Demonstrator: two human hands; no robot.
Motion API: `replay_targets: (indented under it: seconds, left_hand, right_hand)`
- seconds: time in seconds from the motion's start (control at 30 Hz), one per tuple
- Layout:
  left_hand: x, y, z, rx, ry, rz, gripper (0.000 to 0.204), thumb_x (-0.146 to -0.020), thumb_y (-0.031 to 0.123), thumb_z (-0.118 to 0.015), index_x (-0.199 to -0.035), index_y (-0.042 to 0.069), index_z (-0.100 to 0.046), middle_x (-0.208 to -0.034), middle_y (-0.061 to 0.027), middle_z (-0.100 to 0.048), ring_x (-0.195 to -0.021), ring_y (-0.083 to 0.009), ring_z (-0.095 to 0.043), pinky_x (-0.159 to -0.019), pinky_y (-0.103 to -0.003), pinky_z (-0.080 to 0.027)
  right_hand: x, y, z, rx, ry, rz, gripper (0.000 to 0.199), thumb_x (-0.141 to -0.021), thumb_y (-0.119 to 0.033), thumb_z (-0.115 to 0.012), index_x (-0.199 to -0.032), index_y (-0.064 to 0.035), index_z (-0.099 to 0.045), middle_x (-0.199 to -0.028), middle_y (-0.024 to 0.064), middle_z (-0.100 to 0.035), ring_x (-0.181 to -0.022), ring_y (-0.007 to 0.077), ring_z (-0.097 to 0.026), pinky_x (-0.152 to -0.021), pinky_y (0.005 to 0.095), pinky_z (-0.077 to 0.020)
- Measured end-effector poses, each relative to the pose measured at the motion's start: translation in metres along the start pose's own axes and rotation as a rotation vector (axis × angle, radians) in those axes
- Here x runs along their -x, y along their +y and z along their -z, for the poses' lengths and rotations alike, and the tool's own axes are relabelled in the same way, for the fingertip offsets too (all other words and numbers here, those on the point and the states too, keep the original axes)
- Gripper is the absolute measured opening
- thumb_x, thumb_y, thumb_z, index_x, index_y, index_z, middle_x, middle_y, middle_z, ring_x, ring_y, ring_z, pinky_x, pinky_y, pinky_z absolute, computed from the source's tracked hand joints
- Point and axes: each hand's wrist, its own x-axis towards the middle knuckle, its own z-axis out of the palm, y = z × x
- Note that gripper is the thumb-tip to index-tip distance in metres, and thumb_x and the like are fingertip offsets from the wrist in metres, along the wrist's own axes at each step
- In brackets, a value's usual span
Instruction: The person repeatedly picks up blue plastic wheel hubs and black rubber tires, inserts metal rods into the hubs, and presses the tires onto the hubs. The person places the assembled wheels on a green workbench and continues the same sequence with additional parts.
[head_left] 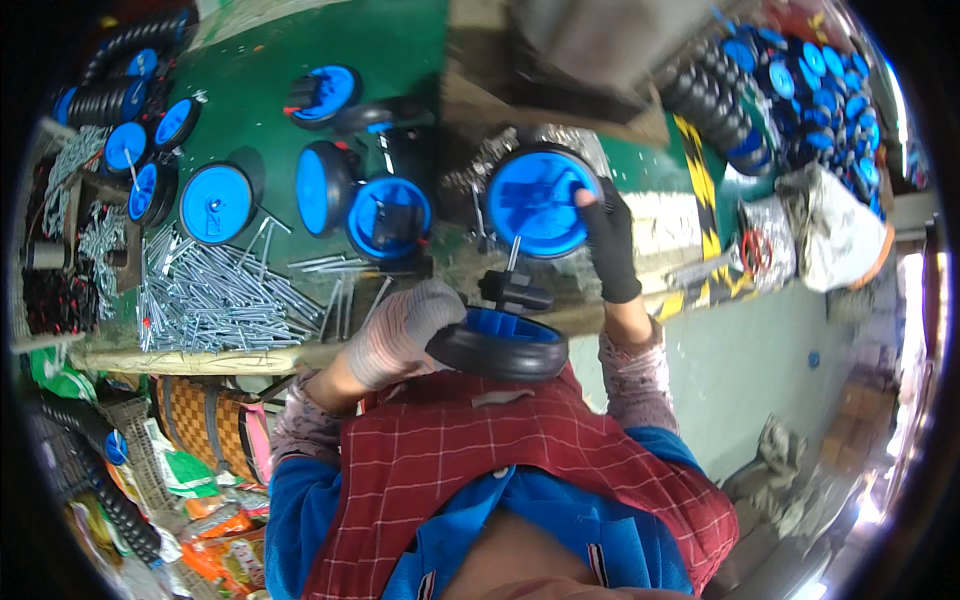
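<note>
My left hand (pixel 408 332), in a striped knit glove, is closed on the side of a black-tyred wheel (pixel 500 355) held low in front of my apron. A black plastic bracket (pixel 515 291) sits on top of that wheel, and a metal bolt (pixel 514 255) sticks up out of it. My right hand (pixel 610 240), in a black fingerless glove, grips the right rim of a second wheel (pixel 535 205), its blue hub facing me. Its thumb lies over the rim. The bolt's tip reaches the lower edge of this second wheel; whether they touch I cannot tell.
Loose long bolts (pixel 225 300) lie heaped at the bench's left front. Several blue-hubbed wheels (pixel 216 203) stand or lie behind them. A metal machine housing (pixel 590 45) rises at the back centre. More wheels (pixel 820 90) are piled far right, near a white sack (pixel 830 225).
</note>
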Motion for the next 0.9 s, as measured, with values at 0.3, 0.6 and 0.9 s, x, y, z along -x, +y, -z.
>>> replay_targets:
  seconds: [0.3, 0.6, 0.9]
  left_hand:
    - [-0.021, -0.002, -0.037, 0.112, 0.049, 0.246, 0.063, -0.058, 0.025, -0.095, -0.103, 0.007, -0.054, -0.082, -0.0099, -0.056, -0.071, -0.0277, -0.061, -0.065, -0.036, -0.05]
    - [0.003, -0.03, -0.046, 0.123, 0.031, 0.3, 0.056, -0.055, 0.017, -0.096, -0.094, 0.01, -0.057, -0.081, -0.0056, -0.059, -0.073, -0.0245, -0.061, -0.066, -0.036, -0.05]
    - [0.037, -0.054, -0.043, -0.059, 0.068, 0.264, 0.047, -0.055, 0.016, -0.092, -0.086, 0.009, -0.058, -0.078, -0.0105, -0.06, -0.072, -0.0328, -0.06, -0.065, -0.041, -0.049]
  right_hand:
    - [0.026, 0.011, 0.02, -0.01, -0.184, 0.012, 0.044, -0.092, -0.029, -0.07, -0.12, 0.0012, -0.054, -0.093, 0.0064, -0.065, -0.085, 0.0108, -0.057, -0.075, 0.0278, -0.0483]
    - [0.016, 0.035, 0.018, 0.111, -0.446, 0.275, 0.036, -0.095, -0.033, -0.064, -0.111, -0.0001, -0.063, -0.089, 0.0129, -0.068, -0.077, 0.0216, -0.066, -0.073, 0.0336, -0.0519]
    - [-0.067, 0.081, -0.012, 0.783, 0.031, 0.353, 0.022, -0.087, -0.024, -0.066, -0.098, -0.0061, -0.069, -0.09, 0.0154, -0.07, -0.082, 0.0357, -0.067, -0.07, 0.0442, -0.0526]
